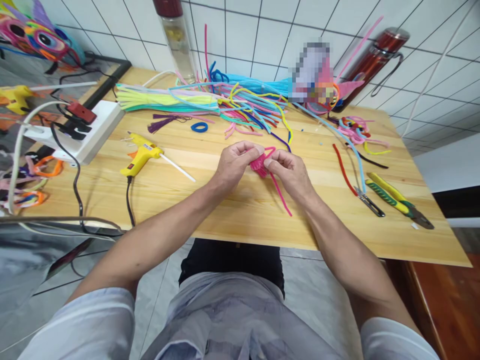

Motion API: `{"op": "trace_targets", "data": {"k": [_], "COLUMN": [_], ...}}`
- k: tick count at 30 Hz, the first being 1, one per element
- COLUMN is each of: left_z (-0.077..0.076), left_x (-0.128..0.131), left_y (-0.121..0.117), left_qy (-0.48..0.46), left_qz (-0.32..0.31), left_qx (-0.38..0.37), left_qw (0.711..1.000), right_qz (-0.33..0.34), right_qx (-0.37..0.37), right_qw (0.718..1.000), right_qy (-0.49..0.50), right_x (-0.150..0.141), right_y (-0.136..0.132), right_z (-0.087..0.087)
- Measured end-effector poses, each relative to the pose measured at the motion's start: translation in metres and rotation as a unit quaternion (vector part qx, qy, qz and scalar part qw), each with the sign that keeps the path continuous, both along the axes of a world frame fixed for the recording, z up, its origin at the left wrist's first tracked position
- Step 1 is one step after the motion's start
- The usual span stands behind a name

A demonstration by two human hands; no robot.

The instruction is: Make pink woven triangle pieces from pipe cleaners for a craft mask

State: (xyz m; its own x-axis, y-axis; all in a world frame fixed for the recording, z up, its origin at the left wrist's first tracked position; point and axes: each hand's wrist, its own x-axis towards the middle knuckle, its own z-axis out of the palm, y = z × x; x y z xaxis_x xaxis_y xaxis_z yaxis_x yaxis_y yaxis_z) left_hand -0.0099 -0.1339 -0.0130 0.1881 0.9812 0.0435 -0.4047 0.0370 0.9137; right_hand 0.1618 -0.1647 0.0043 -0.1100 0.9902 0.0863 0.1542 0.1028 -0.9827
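Note:
Above the middle of the wooden table, both my hands are closed on a magenta pipe cleaner (280,192). Part of it is bent into a small tight bundle of side-by-side folds. My left hand (239,161) pinches that bundle from the left between thumb and fingers. On the other side, my right hand (289,172) pinches the pipe cleaner near a pointed bend. Its loose end hangs down to the right, below my right hand. My fingertips hide part of the bundle.
A yellow hot glue gun (141,156) lies left, beside a white power strip (93,132). Behind are bundled pipe cleaners (168,100) and a blue ring (199,127). Yellow-green pliers (399,200) and small snips (370,204) lie right. A red flask (378,60) leans against the tiles.

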Motion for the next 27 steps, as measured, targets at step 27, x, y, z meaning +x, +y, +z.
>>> {"op": "trace_targets", "data": {"k": [27], "left_z": [0.0003], "left_x": [0.0034], "left_y": [-0.0027], "left_qy": [-0.036], "left_qz": [-0.058], "left_qx": [-0.060], "left_qw": [0.996], "right_qz": [-0.030], "right_qx": [0.021], "right_qw": [0.999], "right_qy": [0.018], "right_x": [-0.0006], "right_y": [0.0016], "right_z": [-0.0053]}}
